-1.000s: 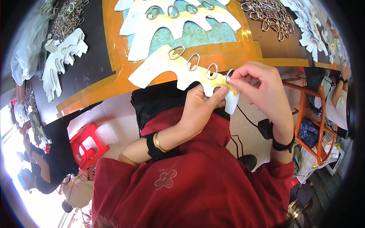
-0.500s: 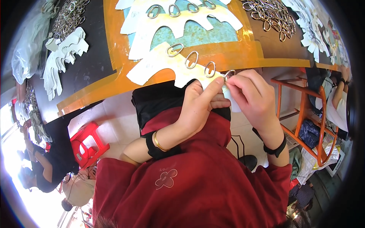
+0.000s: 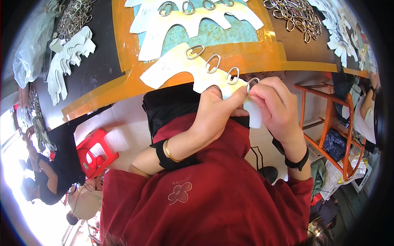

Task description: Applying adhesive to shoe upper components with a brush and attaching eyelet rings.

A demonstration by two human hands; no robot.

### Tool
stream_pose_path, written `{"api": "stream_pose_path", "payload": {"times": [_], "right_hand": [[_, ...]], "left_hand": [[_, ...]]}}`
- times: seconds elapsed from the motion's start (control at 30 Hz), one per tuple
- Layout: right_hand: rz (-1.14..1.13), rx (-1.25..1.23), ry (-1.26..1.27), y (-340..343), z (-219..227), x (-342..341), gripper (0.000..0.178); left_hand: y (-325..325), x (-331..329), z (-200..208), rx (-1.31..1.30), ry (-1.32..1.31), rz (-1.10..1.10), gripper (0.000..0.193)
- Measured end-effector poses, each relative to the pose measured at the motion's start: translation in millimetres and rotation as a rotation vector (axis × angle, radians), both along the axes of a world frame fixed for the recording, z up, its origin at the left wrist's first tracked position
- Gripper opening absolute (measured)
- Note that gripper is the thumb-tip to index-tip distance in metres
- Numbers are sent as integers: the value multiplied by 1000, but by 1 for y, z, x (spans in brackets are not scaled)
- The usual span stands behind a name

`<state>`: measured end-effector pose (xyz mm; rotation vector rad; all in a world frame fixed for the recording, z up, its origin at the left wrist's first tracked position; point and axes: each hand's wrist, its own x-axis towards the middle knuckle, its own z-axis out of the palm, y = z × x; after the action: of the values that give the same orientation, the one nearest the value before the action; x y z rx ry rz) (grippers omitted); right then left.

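Two hands (image 3: 246,104) pinch one four-ringed white piece (image 3: 184,67).

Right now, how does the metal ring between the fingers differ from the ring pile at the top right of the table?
The held metal ring is single, pinched by the left hand and right hand on the white scalloped sheet. The ring pile is many loose rings, tangled, lying untouched on the table. Both look like silvery oval loops.

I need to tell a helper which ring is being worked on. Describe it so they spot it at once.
Start at the orange-edged table, then the pale cut-out sheet at its near edge. Its rightmost metal ring is pinched between both hands; the other three lie untouched.
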<state>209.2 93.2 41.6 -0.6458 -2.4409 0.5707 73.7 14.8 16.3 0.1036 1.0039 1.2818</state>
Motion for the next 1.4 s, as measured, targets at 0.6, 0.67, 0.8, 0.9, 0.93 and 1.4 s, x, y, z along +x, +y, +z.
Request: {"api": "stream_pose_path", "payload": {"times": [0.6, 0.67, 0.8, 0.9, 0.93, 1.4], "right_hand": [[111, 6, -190, 14, 23, 10, 15], [117, 21, -218, 12, 29, 9, 13], [-2, -156, -208, 5, 35, 6, 12], [85, 25, -221, 8, 33, 9, 14], [142, 143, -236, 9, 32, 10, 16], [90, 150, -256, -6, 33, 14, 36]], "left_hand": [[-2, -5, -2, 48, -234, -67, 23], [-2, -4, 0, 66, -147, -88, 24], [0, 0, 2, 56, -157, -55, 21], [0, 0, 0, 74, -132, -42, 20], [0, -1, 1, 69, -117, -43, 20], [1, -1, 2, 141, -54, -98, 21]]}}
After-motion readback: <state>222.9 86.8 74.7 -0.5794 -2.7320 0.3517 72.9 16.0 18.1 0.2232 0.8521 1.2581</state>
